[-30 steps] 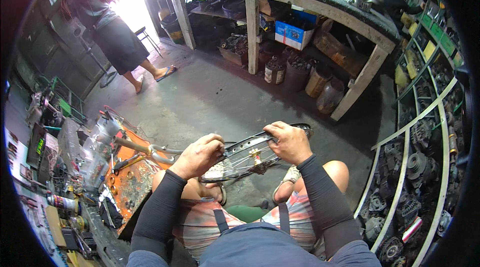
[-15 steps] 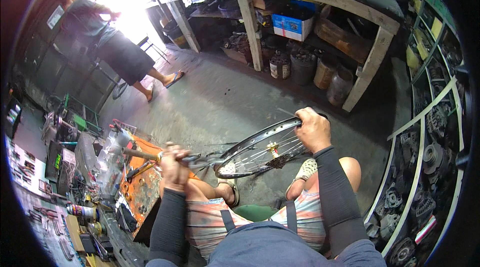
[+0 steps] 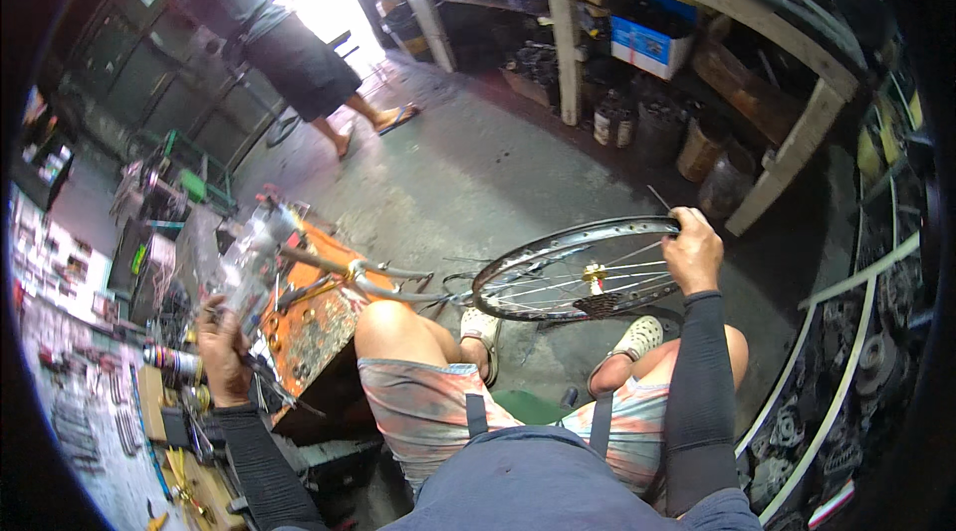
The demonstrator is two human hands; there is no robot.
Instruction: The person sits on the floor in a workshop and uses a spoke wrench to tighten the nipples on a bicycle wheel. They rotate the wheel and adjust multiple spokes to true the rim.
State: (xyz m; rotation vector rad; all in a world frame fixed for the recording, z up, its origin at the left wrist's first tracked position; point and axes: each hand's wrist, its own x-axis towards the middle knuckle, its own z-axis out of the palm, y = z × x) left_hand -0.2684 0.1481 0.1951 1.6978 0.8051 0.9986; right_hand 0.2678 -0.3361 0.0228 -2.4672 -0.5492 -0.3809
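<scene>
The right hand point(image 3: 692, 250) is closed over the far rim of a silver spoked bicycle wheel with a gold hub and a dark sprocket cluster point(image 3: 578, 277), holding it nearly flat just above the person's knees, with most of the wheel spreading out to the left of that hand. A second ago both hands gripped the wheel together in front of the body; half a second ago the left one had already let go and swung out to the side. Now the left hand point(image 3: 221, 352) is lower and further out, down beside the rusty orange metal stand point(image 3: 314, 327), its fingers curled around something thin and dark that is too blurred to name. A cluttered tool tray point(image 3: 119, 411) lies just left of that hand. The wheel sits further right than before.
</scene>
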